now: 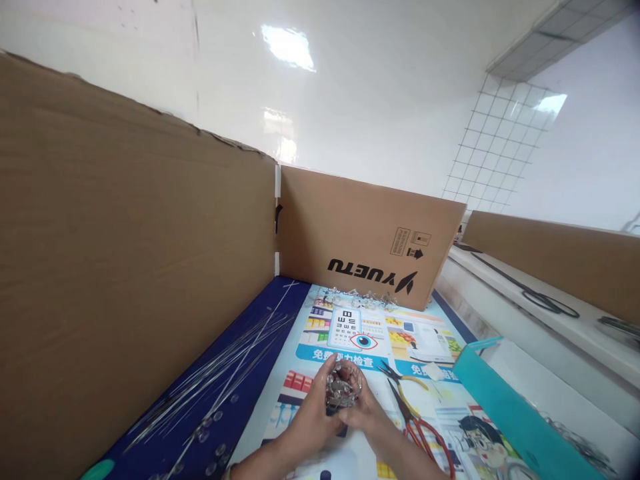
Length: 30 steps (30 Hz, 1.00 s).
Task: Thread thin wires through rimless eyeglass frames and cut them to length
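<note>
Both of my hands are wrapped round a clear, round, cup-like piece [344, 385] that glitters as if made of or filled with clear beads; which of the two I cannot tell. My left hand [319, 405] grips its left side, and my right hand [367, 408] closes on the right, thumb towards the front. To the right of my hands lie yellow-handled pliers [399, 377] and a red-handled cutting tool [414, 419], close together on the printed sheet [280, 393]. Neither hand touches them.
Long thin wires [225, 360] and loose clear beads [203, 435] lie on the blue strip at left. Cardboard panels [150, 253] wall off the left and back. Clear beaded pieces [357, 299] lie along the back panel. A teal box [520, 410] with wiry bits stands at right.
</note>
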### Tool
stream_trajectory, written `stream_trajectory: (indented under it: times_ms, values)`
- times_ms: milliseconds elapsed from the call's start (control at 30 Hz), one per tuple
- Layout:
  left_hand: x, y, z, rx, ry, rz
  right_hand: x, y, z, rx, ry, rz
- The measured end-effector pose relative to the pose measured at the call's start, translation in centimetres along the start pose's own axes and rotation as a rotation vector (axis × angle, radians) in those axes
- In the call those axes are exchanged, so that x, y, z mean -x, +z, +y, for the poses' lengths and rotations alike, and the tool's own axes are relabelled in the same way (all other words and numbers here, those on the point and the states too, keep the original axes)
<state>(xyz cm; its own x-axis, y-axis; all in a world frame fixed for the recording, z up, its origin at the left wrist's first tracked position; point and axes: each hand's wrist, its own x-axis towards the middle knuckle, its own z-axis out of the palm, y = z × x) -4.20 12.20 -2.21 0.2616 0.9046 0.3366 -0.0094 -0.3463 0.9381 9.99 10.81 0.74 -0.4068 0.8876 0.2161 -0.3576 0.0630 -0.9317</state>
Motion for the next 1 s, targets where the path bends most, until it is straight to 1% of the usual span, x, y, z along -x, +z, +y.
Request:
stream_trajectory:
  times_ms: [100, 200, 300, 400, 467, 500, 567, 633, 700, 833, 933, 1000]
  values:
    - [0.0, 0.1, 0.1, 0.024, -0.005, 0.018, 0.3, -0.1, 0.2, 0.044, -0.010, 0.002]
    - [0.0, 0.4, -0.1, -0.020, 0.002, 0.027, 0.3, 0.4, -0.1, 0.054, -0.003, 0.073]
    - [0.0, 0.5, -0.2, -0.052, 0.002, 0.029, 0.2, 1.4, -1.0, 0.022, -0.001, 0.132]
    - [0.1, 0.3, -0.1, 0.018, -0.011, -0.018, 0.2, 1.7, -1.8, -0.065, 0.028, 0.203]
    - [0.2, 0.2, -0.2, 0.115, -0.012, -0.072, 0.1, 1.0, -2.1, -0.153, 0.073, 0.259]
    - [0.2, 0.2, -0.3, 0.131, -0.004, -0.089, 0.0, 0.3, -2.3, -0.188, 0.103, 0.291]
    - [0.1, 0.1, -0.5, 0.075, -0.002, -0.073, -0.3, -1.7, -2.7, -0.196, 0.155, 0.380]
    - [0.0, 0.1, -0.8, 0.015, -0.030, -0.062, -0.7, -4.3, -3.4, -0.089, 0.176, 0.499]
    - [-0.1, 0.2, -1.0, -0.014, -0.072, -0.054, -1.2, -7.3, -4.5, 0.162, 0.121, 0.586]
    - [-0.5, 0.3, -2.1, -0.038, -0.135, -0.037, -2.7, -13.0, -7.5, 0.383, 0.019, 0.675]
    - [-0.7, 0.4, -3.6, -0.048, -0.150, -0.036, -4.2, -16.0, -9.5, 0.589, -0.074, 0.688]
    - [-0.9, 0.5, -4.5, -0.031, -0.127, -0.031, -5.4, -17.5, -10.0, 0.724, -0.107, 0.691]
